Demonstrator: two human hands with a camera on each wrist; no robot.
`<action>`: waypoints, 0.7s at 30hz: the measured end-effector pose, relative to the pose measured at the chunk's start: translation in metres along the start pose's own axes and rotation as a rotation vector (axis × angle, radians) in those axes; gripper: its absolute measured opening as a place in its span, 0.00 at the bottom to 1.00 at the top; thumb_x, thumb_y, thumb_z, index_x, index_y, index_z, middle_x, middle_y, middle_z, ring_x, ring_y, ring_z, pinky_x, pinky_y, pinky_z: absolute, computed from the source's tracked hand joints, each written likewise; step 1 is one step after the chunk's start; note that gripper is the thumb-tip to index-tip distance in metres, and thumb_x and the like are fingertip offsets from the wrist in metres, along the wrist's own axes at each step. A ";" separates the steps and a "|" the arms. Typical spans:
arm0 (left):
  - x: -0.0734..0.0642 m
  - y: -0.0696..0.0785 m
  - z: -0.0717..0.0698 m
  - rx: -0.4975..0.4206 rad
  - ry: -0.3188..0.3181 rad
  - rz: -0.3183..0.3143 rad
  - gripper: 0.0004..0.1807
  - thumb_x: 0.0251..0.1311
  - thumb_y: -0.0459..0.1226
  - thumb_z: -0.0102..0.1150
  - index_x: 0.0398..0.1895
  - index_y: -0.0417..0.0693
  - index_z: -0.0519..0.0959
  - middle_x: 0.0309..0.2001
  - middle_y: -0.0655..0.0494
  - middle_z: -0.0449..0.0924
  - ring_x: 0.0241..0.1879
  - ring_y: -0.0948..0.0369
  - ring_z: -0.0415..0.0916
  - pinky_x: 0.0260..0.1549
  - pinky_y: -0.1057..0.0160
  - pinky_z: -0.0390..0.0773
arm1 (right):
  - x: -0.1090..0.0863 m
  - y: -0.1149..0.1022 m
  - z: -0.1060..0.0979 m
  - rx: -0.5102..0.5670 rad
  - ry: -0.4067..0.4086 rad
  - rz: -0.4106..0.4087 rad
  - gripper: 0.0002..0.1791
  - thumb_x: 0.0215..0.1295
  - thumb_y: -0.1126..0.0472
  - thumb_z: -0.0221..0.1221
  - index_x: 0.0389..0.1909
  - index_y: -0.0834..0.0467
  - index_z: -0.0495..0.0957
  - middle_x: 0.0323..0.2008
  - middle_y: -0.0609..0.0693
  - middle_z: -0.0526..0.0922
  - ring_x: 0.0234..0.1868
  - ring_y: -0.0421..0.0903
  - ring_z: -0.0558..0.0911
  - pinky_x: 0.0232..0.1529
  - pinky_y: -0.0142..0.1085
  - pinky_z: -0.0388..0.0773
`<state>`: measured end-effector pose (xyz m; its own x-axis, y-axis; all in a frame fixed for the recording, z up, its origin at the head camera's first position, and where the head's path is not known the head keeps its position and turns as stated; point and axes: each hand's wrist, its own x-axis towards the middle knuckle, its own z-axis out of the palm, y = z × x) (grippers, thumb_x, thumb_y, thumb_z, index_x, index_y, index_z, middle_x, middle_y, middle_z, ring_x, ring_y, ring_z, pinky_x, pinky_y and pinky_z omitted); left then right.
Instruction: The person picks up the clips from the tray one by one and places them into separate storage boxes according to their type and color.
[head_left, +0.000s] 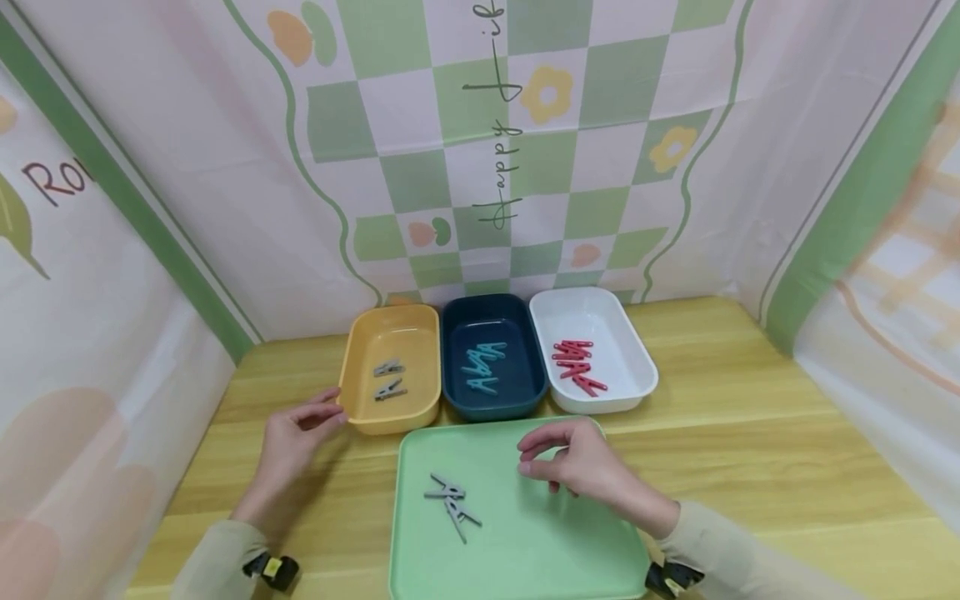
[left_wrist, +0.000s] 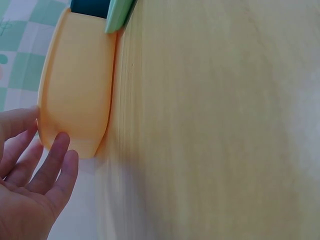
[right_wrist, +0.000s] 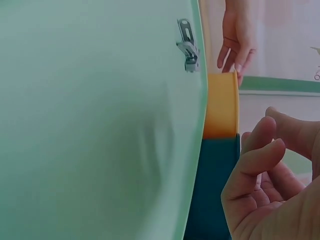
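My left hand (head_left: 294, 435) touches the left rim of the yellow tray (head_left: 390, 423) with its fingertips, the fingers loosely bent. Two grey clothespins (head_left: 389, 389) lie inside that tray. Over the green tray (head_left: 525, 558) hovers my right hand (head_left: 581, 462), its fingers loosely curled with nothing between them. Two more grey clothespins (head_left: 454, 502) lie against each other on the left part of the green tray. From the right wrist view, a grey clothespin (right_wrist: 187, 46) shows near the green tray's edge, and the left hand (right_wrist: 237, 37) is at the yellow tray (right_wrist: 222, 105).
Beside the yellow tray stands a dark blue tray (head_left: 495, 412) with several teal clothespins (head_left: 482, 367). Further right is a white tray (head_left: 626, 367) holding several red clothespins (head_left: 576, 367). A patterned curtain (head_left: 540, 183) hangs behind the wooden table (head_left: 765, 467).
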<state>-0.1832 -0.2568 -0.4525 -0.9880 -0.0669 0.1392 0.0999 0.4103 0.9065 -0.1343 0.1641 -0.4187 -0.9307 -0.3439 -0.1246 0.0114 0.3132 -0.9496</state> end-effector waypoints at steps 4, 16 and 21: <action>0.000 0.000 0.000 0.001 0.000 0.001 0.12 0.65 0.32 0.74 0.48 0.32 0.87 0.63 0.45 0.82 0.48 0.69 0.84 0.45 0.72 0.84 | 0.001 0.000 0.006 -0.018 -0.012 0.011 0.16 0.63 0.62 0.75 0.48 0.65 0.87 0.39 0.51 0.90 0.20 0.46 0.81 0.14 0.31 0.69; 0.000 -0.002 0.000 0.003 -0.010 -0.004 0.11 0.65 0.31 0.73 0.47 0.34 0.88 0.63 0.45 0.82 0.50 0.66 0.85 0.45 0.72 0.84 | 0.010 -0.001 0.026 -0.032 -0.040 0.011 0.15 0.60 0.63 0.76 0.46 0.64 0.88 0.36 0.49 0.89 0.19 0.43 0.80 0.19 0.33 0.76; 0.000 0.000 0.000 0.005 -0.007 -0.007 0.12 0.65 0.32 0.73 0.48 0.34 0.88 0.63 0.46 0.82 0.51 0.64 0.84 0.46 0.72 0.84 | 0.013 0.001 0.031 -0.032 -0.060 -0.022 0.14 0.59 0.65 0.76 0.45 0.65 0.88 0.35 0.50 0.89 0.23 0.44 0.82 0.20 0.37 0.81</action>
<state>-0.1830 -0.2570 -0.4526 -0.9895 -0.0631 0.1301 0.0926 0.4142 0.9055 -0.1357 0.1326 -0.4299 -0.9068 -0.4034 -0.1221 -0.0211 0.3327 -0.9428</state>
